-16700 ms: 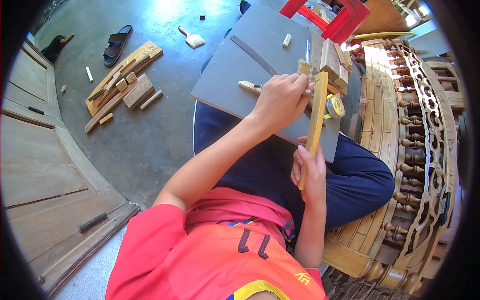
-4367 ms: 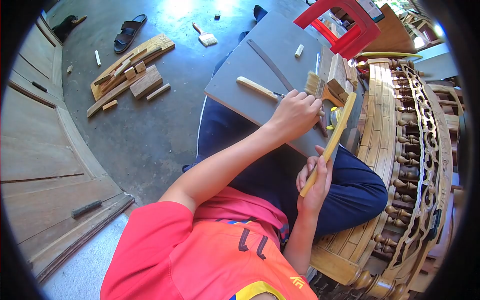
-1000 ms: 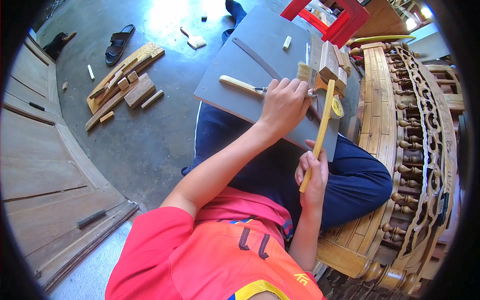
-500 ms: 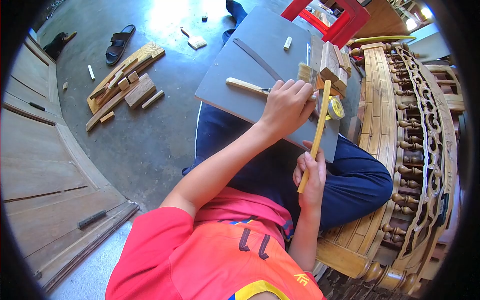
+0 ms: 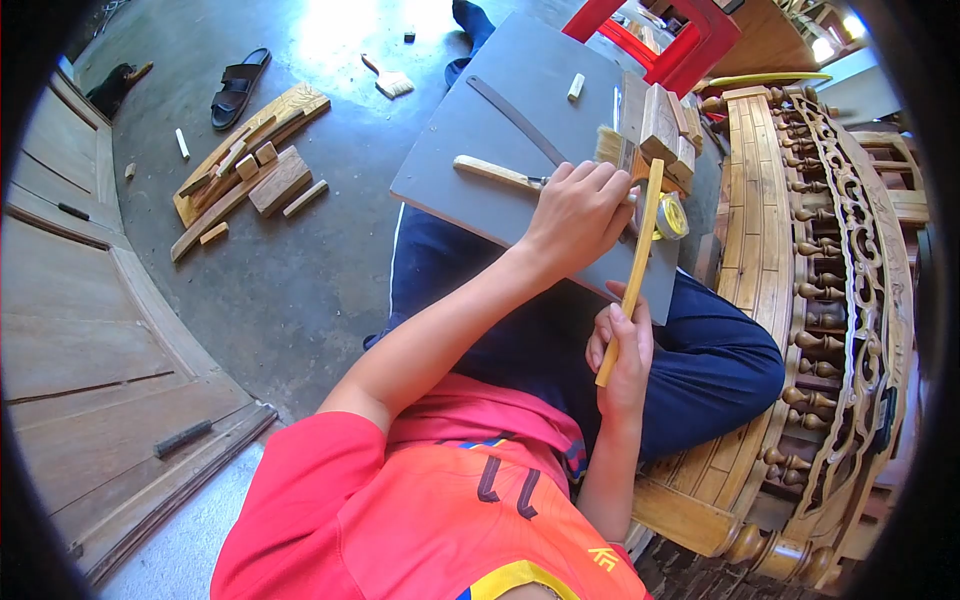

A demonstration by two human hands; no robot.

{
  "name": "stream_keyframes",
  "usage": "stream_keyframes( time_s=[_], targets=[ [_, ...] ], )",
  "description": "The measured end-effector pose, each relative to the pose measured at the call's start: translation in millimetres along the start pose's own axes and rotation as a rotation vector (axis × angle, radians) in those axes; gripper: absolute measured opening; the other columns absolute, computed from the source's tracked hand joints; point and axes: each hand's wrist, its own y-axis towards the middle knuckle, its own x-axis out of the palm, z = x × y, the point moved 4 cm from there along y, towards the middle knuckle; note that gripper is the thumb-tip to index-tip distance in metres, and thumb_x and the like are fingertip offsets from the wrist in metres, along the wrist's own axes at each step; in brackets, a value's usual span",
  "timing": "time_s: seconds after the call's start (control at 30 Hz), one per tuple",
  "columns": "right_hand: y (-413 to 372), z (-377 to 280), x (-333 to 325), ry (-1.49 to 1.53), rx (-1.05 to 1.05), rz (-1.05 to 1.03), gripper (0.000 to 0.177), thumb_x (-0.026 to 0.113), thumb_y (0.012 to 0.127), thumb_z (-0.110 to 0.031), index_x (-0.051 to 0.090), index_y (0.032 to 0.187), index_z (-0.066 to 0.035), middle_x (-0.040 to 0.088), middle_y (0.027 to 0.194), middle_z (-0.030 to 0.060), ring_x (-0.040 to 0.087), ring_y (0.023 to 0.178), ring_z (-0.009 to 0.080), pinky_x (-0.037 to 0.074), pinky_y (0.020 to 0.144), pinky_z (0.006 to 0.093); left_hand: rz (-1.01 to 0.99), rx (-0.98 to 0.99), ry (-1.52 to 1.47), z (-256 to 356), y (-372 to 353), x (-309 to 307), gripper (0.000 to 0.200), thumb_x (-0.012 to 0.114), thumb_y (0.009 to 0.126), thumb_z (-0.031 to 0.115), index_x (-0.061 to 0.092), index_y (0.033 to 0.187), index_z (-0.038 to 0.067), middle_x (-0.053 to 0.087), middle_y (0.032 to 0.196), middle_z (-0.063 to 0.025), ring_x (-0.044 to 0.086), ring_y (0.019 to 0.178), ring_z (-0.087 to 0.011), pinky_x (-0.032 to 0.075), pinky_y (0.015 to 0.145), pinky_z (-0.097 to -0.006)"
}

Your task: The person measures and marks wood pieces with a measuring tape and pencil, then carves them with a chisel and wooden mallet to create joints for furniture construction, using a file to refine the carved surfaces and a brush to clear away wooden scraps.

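left hand [image 5: 578, 215] curled round a wooden-handled tool [image 5: 493, 172], right hand [image 5: 627, 348] gripping a narrow yellowish strip [image 5: 645, 240] toward its near end
the strip reaches out above the grey board [image 5: 437, 150], left of a tape measure [image 5: 671, 218]; a brush [image 5: 609, 146] lies beyond the left hand

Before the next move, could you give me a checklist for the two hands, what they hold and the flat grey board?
1. Slim yellow wooden strip gripped by the right hand: ok.
2. Pale wooden-handled tool held in the left hand: ok.
3. Tool's working end touching the strip: cannot tell, fingers hide it.
4. Flat grey board free of loose things: not ok, a narrow dark bar and pale-bristled brush lie there.
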Motion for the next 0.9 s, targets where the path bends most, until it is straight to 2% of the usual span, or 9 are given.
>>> stream_keyframes(
  time_s=[0.27,0.43,0.57,0.67,0.77,0.8,0.87,0.9],
  targets=[
    [0.6,-8.8,-1.0,-0.015,-0.045,0.016,0.041,0.062,0.109,-0.028,0.052,0.141,-0.003,0.049,0.081,-0.0014,0.044,0.054,0.0036,0.038,0.049,0.0193,-0.051,-0.049,0.041,-3.3,-0.7,2.0,0.019,0.073,0.095,0.017,0.06,0.104,0.007,0.062,0.101,-0.0108,0.063,0.096,-0.0323,0.049,0.087,-0.0461],
    [0.1,-24.6,-5.4,-0.016,-0.109,0.062,0.041,0.062,0.108,-0.025,0.052,0.141,-0.003,0.049,0.082,-0.0012,0.042,0.054,0.0038,0.038,0.049,0.0192,-0.016,-0.043,0.046,-1.9,0.3,1.9,0.017,0.071,0.097,0.017,0.06,0.103,0.007,0.062,0.097,-0.0105,0.063,0.094,-0.0327,0.048,0.085,-0.0463],
    [-1.7,-40.9,-14.0,0.021,-0.258,0.161,0.042,0.061,0.104,-0.019,0.054,0.142,-0.002,0.049,0.086,0.0,0.041,0.054,0.005,0.037,0.048,0.0198,0.026,-0.038,0.04,-0.7,4.0,-2.8,0.016,0.069,0.099,0.018,0.058,0.101,0.007,0.06,0.092,-0.0109,0.063,0.09,-0.0331,0.047,0.081,-0.0469],
    [-6.0,-59.6,-13.0,0.107,-0.453,0.171,0.043,0.057,0.111,-0.028,0.052,0.144,-0.003,0.048,0.087,0.0011,0.045,0.057,0.0068,0.038,0.049,0.0211,0.03,-0.056,0.035,-5.2,4.2,1.3,0.016,0.068,0.099,0.018,0.057,0.1,0.006,0.059,0.091,-0.0114,0.063,0.089,-0.0335,0.046,0.08,-0.0474],
    [-4.8,-49.9,-7.0,0.136,-0.541,0.283,0.045,0.055,0.113,-0.033,0.051,0.145,-0.002,0.05,0.09,0.0026,0.048,0.058,0.0075,0.039,0.05,0.0215,0.039,-0.063,0.021,-4.7,5.9,0.3,0.016,0.069,0.098,0.016,0.057,0.1,0.006,0.06,0.091,-0.0112,0.063,0.088,-0.034,0.046,0.079,-0.0475],
    [-3.6,-38.4,-5.2,0.095,-0.481,0.258,0.044,0.057,0.112,-0.032,0.051,0.145,-0.004,0.052,0.093,0.0028,0.048,0.059,0.0077,0.041,0.051,0.0225,0.039,-0.069,0.021,-4.7,5.9,1.1,0.016,0.069,0.098,0.016,0.057,0.1,0.006,0.06,0.091,-0.0113,0.063,0.089,-0.0341,0.046,0.079,-0.0476],
    [-3.6,-21.8,-0.3,-0.335,-0.134,0.087,0.042,0.06,0.11,-0.029,0.052,0.144,-0.005,0.053,0.094,0.0016,0.048,0.059,0.0066,0.04,0.051,0.0221,0.042,-0.081,0.031,-6.5,6.2,2.1,0.016,0.069,0.097,0.016,0.057,0.1,0.006,0.06,0.092,-0.0115,0.063,0.089,-0.0342,0.046,0.079,-0.0477],
    [-3.0,-20.2,-1.4,-0.359,-0.123,0.053,0.042,0.061,0.109,-0.028,0.052,0.143,-0.005,0.053,0.094,0.0006,0.047,0.059,0.0058,0.039,0.051,0.0213,0.04,-0.089,0.039,-7.8,5.8,1.5,0.016,0.069,0.096,0.015,0.057,0.101,0.006,0.06,0.092,-0.0116,0.064,0.089,-0.0342,0.046,0.079,-0.0478]
  ],
)
